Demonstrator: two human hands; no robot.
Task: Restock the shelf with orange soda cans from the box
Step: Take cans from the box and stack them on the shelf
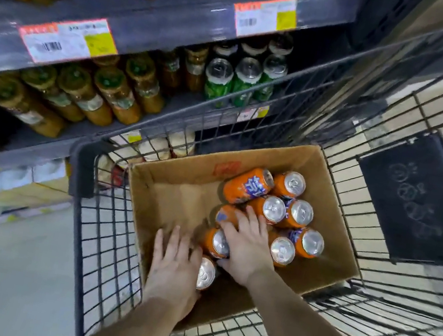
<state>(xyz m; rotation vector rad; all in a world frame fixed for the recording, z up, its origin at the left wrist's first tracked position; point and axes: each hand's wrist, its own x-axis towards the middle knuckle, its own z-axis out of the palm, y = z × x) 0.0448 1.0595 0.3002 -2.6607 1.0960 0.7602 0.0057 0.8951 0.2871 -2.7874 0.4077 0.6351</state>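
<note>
Both hands are down in the cardboard box (180, 190), which sits in the wire cart (101, 235) parked against the shelf (162, 24). The orange soda cans (284, 208) are bunched toward the right half of the box: most upright with silver tops showing, one lying on its side (248, 186) on top of the others at the far edge. Left hand (172, 263): fingers straight and spread, pointing into the box, palm against the side of the nearest upright can (206, 273); can't see whether the thumb wraps it, so I read it as resting, not gripping. Right hand (245, 246): fingers splayed and laid over two cans, one at the fingertips (225, 216) and one under the index side (217, 242); looks like a flat press or the start of a grab, no clear pinch yet. Handling judgement: full cans, so dense for their size, with rigid walls that dent if knocked and smooth, maybe slick, painted sides. Best hold is around the body at mid-height, thumb opposite the fingers; the top rim gives a lip for a fingertip lift but less control. The sideways can will probably roll if neighbours shift, so take it first or steady it. Shelf target is likely the can row near the green cans (244, 83), beyond the cart rim; lift must clear the box wall and cart wire.
</note>
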